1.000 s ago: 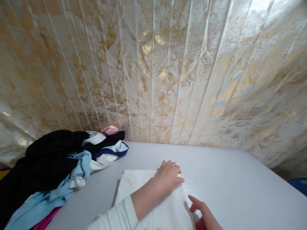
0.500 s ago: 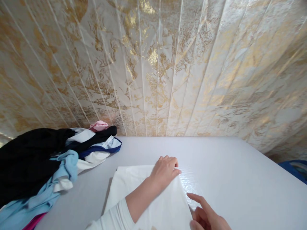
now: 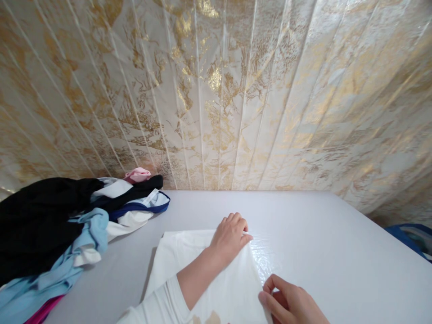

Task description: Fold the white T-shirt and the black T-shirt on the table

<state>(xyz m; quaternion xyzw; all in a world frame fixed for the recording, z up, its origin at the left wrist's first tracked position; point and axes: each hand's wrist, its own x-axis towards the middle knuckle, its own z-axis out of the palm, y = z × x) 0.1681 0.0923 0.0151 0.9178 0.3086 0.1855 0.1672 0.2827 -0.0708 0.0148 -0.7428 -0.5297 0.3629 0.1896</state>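
A folded white garment lies flat in front of me, with a tan printed patch showing near the bottom of the picture. My left hand reaches across it and pinches its far right corner between thumb and fingers. On the garment's right edge, nearer to me, my right hand is closed, thumb and forefinger pinching the cloth. Part of the garment is hidden under my left forearm, and its near end runs out of view.
To the left is a heap of clothes, black, light blue, white, navy and pink. The pale table meets a gold-patterned curtain-like covering at the back. Something blue sits beyond the table's right edge.
My right hand has gone from an outstretched forefinger beside the garment to a pinch on its right edge. My left hand keeps its hold on the far corner.
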